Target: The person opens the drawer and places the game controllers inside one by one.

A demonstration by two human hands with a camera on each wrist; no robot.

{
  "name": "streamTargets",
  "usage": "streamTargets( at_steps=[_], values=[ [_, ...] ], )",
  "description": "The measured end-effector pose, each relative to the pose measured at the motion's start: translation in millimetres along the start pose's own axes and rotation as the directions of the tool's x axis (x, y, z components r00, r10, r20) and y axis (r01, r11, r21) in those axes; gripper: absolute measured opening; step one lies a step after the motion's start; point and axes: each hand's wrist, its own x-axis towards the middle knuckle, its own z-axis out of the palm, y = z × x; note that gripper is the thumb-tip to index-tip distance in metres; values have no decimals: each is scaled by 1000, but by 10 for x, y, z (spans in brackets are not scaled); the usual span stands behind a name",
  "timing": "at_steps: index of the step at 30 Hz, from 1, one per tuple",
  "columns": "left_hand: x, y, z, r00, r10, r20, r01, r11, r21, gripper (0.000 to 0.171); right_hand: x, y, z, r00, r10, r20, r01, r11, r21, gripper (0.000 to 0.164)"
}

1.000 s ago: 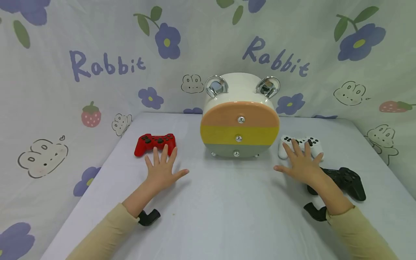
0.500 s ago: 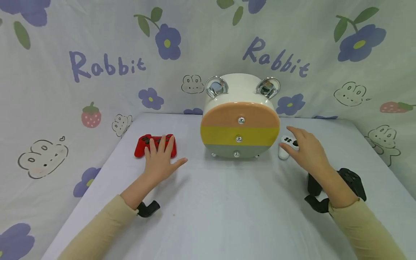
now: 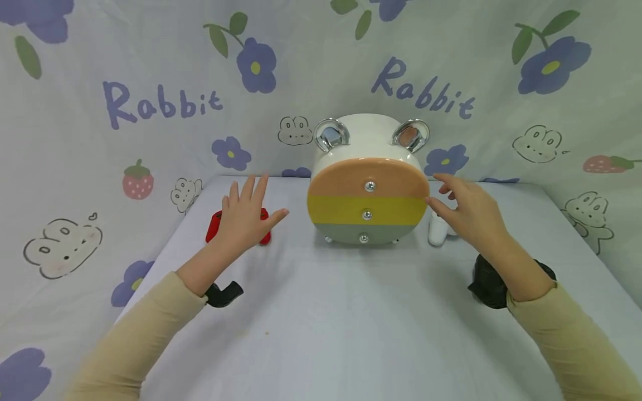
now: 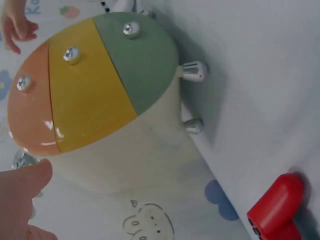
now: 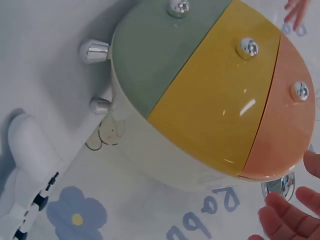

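A small oval cabinet (image 3: 341, 210) with orange, yellow and green drawer fronts and round silver knobs stands at the back of the table, two chrome ear-like rings on its top. My left hand (image 3: 243, 214), fingers spread, is raised over the red game controller (image 3: 213, 225) and hides much of it. To the cabinet's right my right hand (image 3: 473, 214) hovers with bent fingers, thumb tip close by its side. Nothing shows between those fingers in the right wrist view. Beneath that hand the white game controller (image 3: 437, 231) is mostly covered.
A black game controller (image 3: 489, 278) lies at the right, partly behind my right forearm. The white table (image 3: 321, 323) reaches back to a patterned cloth (image 3: 165, 50). In the left wrist view the cabinet's silver feet (image 4: 194, 71) hold it up off the table.
Both hands have risen and moved forward. The left passes farther over the red controller. The right has turned sideways, bent its fingers and come up beside the cabinet.
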Motion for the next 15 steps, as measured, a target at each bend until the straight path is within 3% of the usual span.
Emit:
streamTargets(
  at_steps=[4, 7, 10, 12, 15],
  values=[
    [51, 48, -123, 990, 94, -101, -98, 995, -31, 80, 34, -54, -19, 990, -94, -109, 95, 995, 8, 42],
    [97, 78, -199, 960, 190, -206, -203, 978, -42, 75, 65, -81, -29, 975, -148, -163, 151, 988, 7, 38],
    [154, 107, -263, 920, 266, -287, -288, 957, -38, 70, 109, -117, -39, 972, -172, -163, 176, 984, 11, 35],
    [199, 136, -303, 903, 292, -314, -320, 947, -40, 69, 141, -147, -41, 972, -181, -147, 185, 983, 11, 34],
    [281, 185, -364, 899, 300, -318, -339, 938, -74, 69, 187, -192, -34, 971, -203, -127, 206, 979, 9, 34]
  ],
)
